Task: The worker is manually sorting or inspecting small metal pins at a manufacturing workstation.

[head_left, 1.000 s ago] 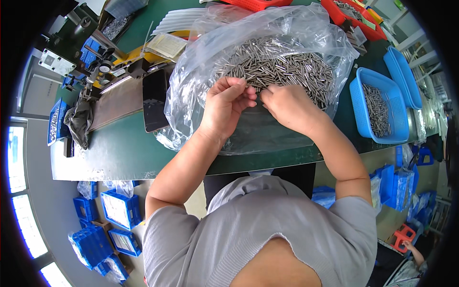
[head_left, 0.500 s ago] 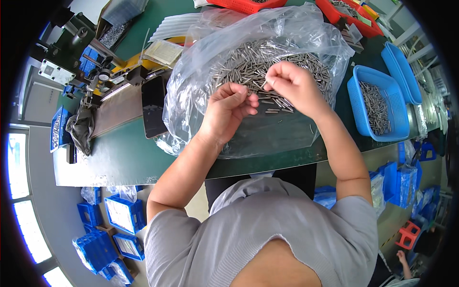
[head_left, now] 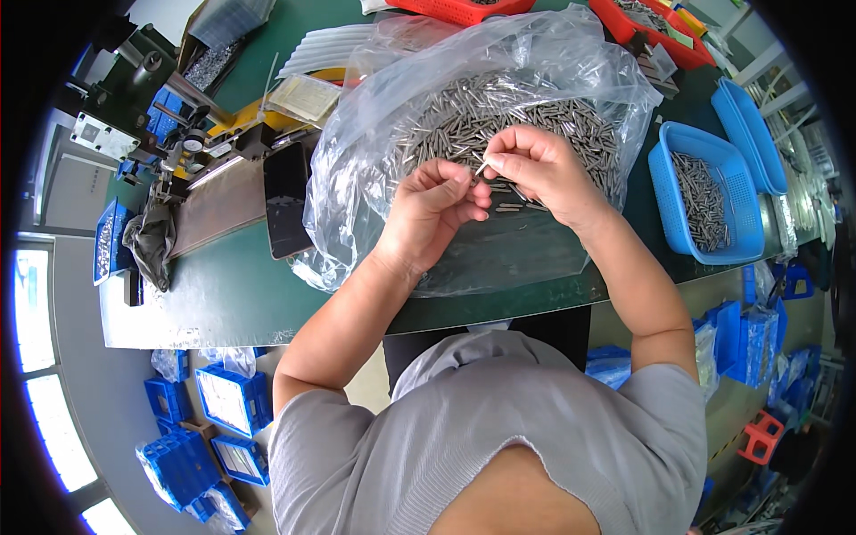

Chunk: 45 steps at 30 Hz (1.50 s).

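My right hand (head_left: 546,174) pinches a small slim metal pin (head_left: 481,168) between thumb and forefinger. Just left of it, my left hand (head_left: 431,212) is closed, thumb against forefinger, and its fingertips meet the pin's lower end. Whatever else those left fingers hold is too small to make out. Under and beyond both hands, a large heap of grey metal pins (head_left: 464,116) lies on a clear plastic bag (head_left: 357,192), spread open on the green table (head_left: 232,299). A few loose pins lie just below my right hand.
On the right stands a blue basket (head_left: 664,192) of metal pins, beside another blue basket (head_left: 749,134). Red trays (head_left: 464,11) sit at the far edge. A bench device with a gauge (head_left: 193,140) and a dark flat panel (head_left: 285,201) stand left. Blue crates (head_left: 232,401) are on the floor.
My right hand has moved left and slightly down, bringing the pin to the fingertips of my left hand. The left hand has shifted slightly right.
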Tool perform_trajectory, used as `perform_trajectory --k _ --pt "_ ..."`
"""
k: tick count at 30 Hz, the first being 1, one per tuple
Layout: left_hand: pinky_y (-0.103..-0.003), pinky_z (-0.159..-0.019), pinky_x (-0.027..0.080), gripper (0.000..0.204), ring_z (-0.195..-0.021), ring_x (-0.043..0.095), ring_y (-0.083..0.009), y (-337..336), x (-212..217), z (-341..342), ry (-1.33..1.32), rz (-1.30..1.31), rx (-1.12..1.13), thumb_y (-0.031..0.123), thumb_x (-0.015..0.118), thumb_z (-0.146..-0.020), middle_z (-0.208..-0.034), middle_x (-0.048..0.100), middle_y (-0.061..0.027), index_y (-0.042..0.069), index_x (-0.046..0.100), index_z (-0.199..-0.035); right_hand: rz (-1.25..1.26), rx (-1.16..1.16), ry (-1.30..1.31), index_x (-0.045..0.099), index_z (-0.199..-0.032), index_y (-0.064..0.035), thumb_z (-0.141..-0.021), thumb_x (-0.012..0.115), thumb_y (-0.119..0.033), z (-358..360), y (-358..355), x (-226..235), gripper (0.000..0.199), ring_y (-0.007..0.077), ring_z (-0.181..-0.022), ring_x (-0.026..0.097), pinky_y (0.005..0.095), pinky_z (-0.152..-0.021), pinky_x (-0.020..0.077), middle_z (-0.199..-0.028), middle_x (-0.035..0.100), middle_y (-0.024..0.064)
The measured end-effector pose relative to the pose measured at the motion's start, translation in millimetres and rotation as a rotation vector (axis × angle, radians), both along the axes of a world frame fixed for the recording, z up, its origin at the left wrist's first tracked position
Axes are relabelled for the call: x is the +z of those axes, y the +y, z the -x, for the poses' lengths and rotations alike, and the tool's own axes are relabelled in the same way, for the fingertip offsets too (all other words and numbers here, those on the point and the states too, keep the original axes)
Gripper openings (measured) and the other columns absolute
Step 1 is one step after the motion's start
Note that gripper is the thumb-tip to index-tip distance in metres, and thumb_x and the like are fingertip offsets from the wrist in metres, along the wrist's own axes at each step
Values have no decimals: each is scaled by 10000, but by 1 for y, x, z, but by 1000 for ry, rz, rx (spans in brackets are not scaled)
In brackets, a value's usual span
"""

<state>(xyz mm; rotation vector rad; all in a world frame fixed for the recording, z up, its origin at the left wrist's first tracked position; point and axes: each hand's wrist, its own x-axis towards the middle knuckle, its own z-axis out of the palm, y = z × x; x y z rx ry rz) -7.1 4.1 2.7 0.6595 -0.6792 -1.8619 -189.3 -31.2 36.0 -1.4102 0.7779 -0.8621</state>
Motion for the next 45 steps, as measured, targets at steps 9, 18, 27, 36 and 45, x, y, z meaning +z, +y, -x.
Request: perform_trajectory --k 9,18,27,36,45 --pt "-307 -668 529 100 -755 626 -202 0 -1 0 34 17 10 88 526 -898 -842 625 -138 -9 543 -909 65 -2 3 578 -912 -55 -881 547 -148 -2 2 1 103 -16 -531 370 136 -434 272 -777 597 -14" --pt "-313 -665 532 88 -748 629 -211 -1 -3 -1 11 -2 16 77 535 -890 -823 629 -144 -9 550 -886 49 43 98 597 -885 11 -856 566 -70 -4 3 -5 91 68 -733 577 211 -690 469 -755 606 16" --pt "-301 -669 518 106 -756 605 -210 -5 -3 -4 -16 -36 121 80 486 -911 -830 609 -128 12 561 -880 -612 -116 -478 562 -843 -56 -882 479 -230 21 -21 -3 197 77 -566 435 182 -385 300 -770 571 37" --pt "-300 -665 509 101 -748 596 -206 -4 -1 -5 -24 -57 125 80 484 -909 -822 601 -122 14 556 -882 880 -12 836 600 -751 -34 -732 647 -148 7 -6 -11 124 254 -661 608 345 -582 474 -738 609 112" --pt "-301 -669 505 96 -751 594 -215 -5 0 -4 -39 -36 113 83 480 -907 -834 600 -132 15 544 -882 1137 42 1075 577 -697 -41 -704 561 -103 -6 9 -18 65 270 -648 624 364 -554 508 -683 592 112"
